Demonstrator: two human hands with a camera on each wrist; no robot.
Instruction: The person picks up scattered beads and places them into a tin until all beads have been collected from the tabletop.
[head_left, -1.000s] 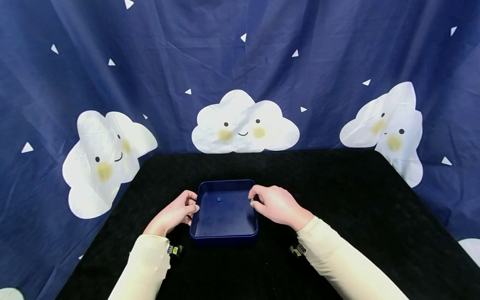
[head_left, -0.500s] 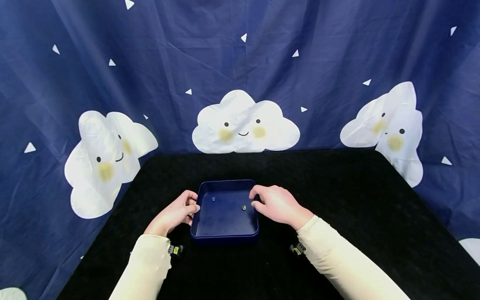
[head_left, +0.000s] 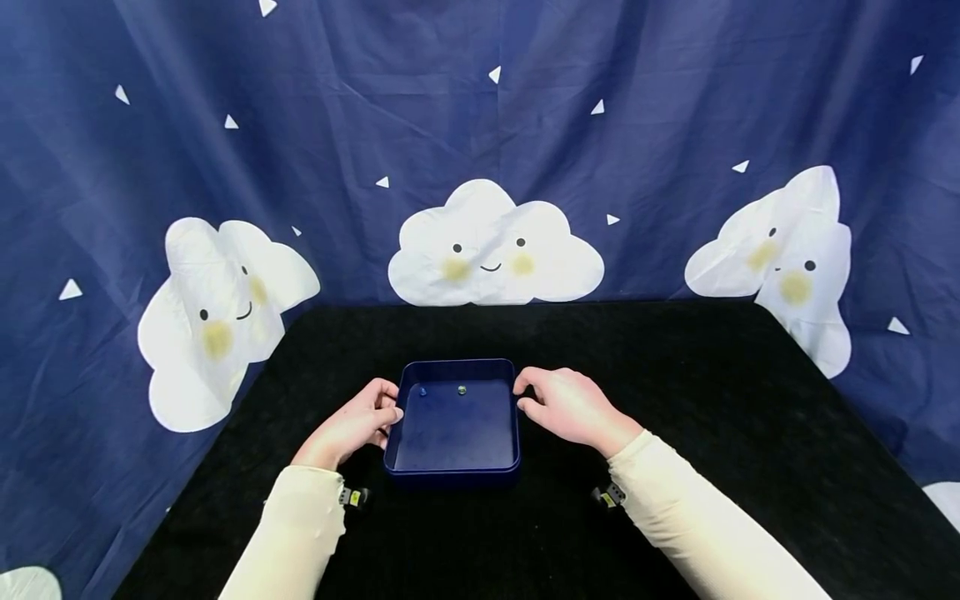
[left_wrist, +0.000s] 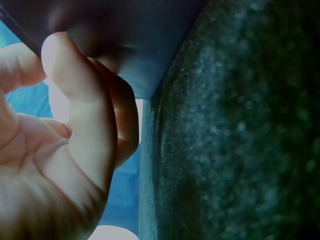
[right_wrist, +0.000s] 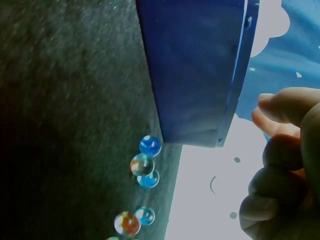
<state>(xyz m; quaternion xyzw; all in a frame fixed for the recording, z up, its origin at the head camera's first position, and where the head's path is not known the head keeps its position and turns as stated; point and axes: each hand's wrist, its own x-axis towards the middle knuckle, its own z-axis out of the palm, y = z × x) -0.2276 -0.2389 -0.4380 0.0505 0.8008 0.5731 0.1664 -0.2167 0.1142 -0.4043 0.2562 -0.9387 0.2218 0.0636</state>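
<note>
A dark blue, shallow rectangular box point(head_left: 453, 435) stands on the black cloth. Two marbles lie inside it near the far wall: a greenish one point(head_left: 462, 390) and a small blue one point(head_left: 423, 392) to its left. My left hand point(head_left: 352, 427) grips the box's left wall, thumb over the rim and fingers outside. Just off the right wall, my right hand point(head_left: 573, 407) has thumb and forefinger apart with nothing between them. In the right wrist view the other fingers of that hand point(right_wrist: 287, 165) are loosely curled beside the box's side wall point(right_wrist: 195, 75).
Several glass marbles lie on the cloth beyond the box in the right wrist view, among them a deep blue one point(right_wrist: 150, 145) and an orange-red one point(right_wrist: 127, 223). A blue curtain point(head_left: 337, 125) with white clouds hangs behind the black surface point(head_left: 675, 400).
My right hand has let go of the greenish marble, which has rolled left and toward the far wall. The blue marble has shifted left. The right hand has drawn slightly rightward.
</note>
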